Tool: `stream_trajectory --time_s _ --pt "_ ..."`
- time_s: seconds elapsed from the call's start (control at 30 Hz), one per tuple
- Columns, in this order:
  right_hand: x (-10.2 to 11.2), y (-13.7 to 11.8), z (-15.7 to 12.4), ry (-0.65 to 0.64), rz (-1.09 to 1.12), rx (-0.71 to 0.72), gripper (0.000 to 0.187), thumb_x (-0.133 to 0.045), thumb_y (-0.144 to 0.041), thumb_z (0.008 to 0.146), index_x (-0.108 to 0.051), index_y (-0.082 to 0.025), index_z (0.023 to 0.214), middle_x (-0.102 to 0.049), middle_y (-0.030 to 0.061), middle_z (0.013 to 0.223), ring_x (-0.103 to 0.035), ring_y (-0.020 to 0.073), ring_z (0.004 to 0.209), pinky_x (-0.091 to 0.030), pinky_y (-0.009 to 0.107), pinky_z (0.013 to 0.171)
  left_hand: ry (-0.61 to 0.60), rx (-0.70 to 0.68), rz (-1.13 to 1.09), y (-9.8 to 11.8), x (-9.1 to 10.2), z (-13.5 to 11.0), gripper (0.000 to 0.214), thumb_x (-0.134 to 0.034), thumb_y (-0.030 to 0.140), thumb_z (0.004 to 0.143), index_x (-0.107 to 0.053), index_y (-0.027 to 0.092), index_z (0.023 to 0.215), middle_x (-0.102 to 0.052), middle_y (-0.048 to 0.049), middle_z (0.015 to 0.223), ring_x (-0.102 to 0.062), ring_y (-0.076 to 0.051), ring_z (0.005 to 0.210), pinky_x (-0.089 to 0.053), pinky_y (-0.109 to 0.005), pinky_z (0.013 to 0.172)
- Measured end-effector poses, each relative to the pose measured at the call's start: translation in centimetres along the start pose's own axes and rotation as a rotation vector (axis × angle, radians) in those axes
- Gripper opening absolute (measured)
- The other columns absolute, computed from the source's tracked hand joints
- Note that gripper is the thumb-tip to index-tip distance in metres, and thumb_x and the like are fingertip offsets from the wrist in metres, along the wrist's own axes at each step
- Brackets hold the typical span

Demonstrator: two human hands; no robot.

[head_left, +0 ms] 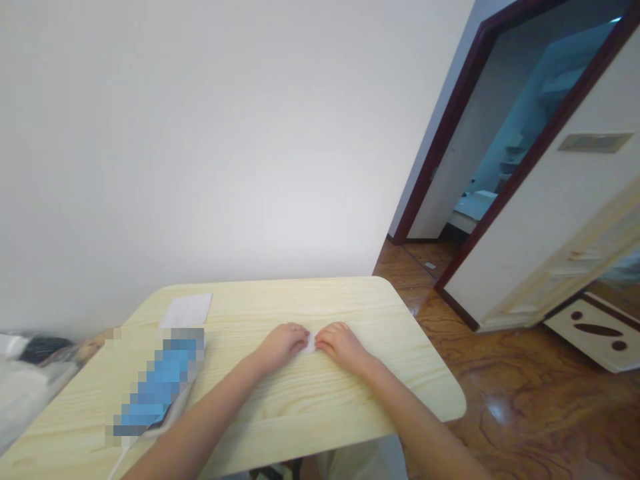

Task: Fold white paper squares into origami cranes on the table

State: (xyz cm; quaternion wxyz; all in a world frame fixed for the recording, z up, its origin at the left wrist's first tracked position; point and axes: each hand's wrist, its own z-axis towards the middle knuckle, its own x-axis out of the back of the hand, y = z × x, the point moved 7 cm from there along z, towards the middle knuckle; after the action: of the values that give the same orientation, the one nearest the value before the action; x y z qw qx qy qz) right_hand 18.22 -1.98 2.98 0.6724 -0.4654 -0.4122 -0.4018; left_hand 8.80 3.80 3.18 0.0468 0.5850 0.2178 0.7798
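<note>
A small white piece, which looks like paper (311, 344), shows between my two hands just above or on the light wooden table (280, 413); I cannot tell whether it touches the surface. My left hand (284, 347) has its fingers bent together at the piece's left side. From the right, my right hand (341, 343) pinches its other edge. Much of the piece is hidden behind my fingers.
A white sheet of paper (187, 310) lies at the table's back left. Nearer on that side is a pixelated device with a blue screen (163, 387), with a white cable (119, 461). A wall (250, 147) rises behind; a doorway (465, 133) and white cabinet (595, 330) stand right.
</note>
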Motion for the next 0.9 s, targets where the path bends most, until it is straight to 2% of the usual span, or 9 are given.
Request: stream_trajectory --time_s 0.1,0.27,0.4,0.63,0.9 --pt "-0.1 0.1 0.4 0.012 -0.031 -0.052 0.018 -0.048 -0.03 0.085 -0.061 -0.017 0.084 -0.062 0.0029 0.087 -0.052 0.0138 0.086 -0.034 0.028 0.082 0.018 -0.014 -0.037 0.0 -0.2 -0.3 0.022 -0.041 0.023 0.084 -0.063 0.02 0.084 -0.065 -0.0029 0.094 -0.056 -0.014 0.092 -0.041 -0.029 0.085" --pt "-0.4 0.3 0.8 0.054 -0.097 -0.128 0.017 -0.046 -0.028 0.085 -0.058 -0.016 0.082 -0.057 0.0042 0.088 -0.048 0.015 0.089 -0.032 0.03 0.082 0.09 -0.019 -0.06 -0.4 -0.6 -0.8 0.021 -0.043 0.026 0.084 -0.064 0.022 0.082 -0.061 -0.0027 0.111 -0.045 -0.017 0.114 -0.034 -0.033 0.096" --pt "-0.6 0.6 0.6 0.089 -0.119 -0.201 0.017 -0.045 -0.027 0.085 -0.056 -0.016 0.08 -0.055 0.0048 0.088 -0.047 0.0156 0.089 -0.032 0.03 0.082 0.08 0.024 -0.072 -0.9 -1.1 -1.2 0.022 -0.043 0.03 0.084 -0.064 0.024 0.088 -0.064 -0.0013 0.106 -0.049 -0.017 0.111 -0.035 -0.034 0.092" --pt "-0.7 0.7 0.6 0.128 -0.102 -0.226 0.012 -0.051 -0.027 0.081 -0.054 -0.016 0.078 -0.055 0.0038 0.085 -0.047 0.0161 0.087 -0.033 0.03 0.08 0.051 0.08 -0.055 -0.6 -0.8 -1.7 0.025 -0.04 0.032 0.086 -0.063 0.031 0.095 -0.062 0.002 0.11 -0.047 -0.017 0.113 -0.031 -0.038 0.094" --pt "-0.7 0.7 0.5 0.117 -0.098 -0.235 0.011 -0.052 -0.027 0.08 -0.054 -0.017 0.076 -0.055 0.0034 0.084 -0.047 0.0159 0.086 -0.033 0.03 0.079 0.122 0.214 -0.068 -1.1 -1.8 -1.6 0.022 -0.046 0.034 0.081 -0.066 0.029 0.09 -0.065 -0.0008 0.104 -0.051 -0.02 0.109 -0.032 -0.042 0.093"
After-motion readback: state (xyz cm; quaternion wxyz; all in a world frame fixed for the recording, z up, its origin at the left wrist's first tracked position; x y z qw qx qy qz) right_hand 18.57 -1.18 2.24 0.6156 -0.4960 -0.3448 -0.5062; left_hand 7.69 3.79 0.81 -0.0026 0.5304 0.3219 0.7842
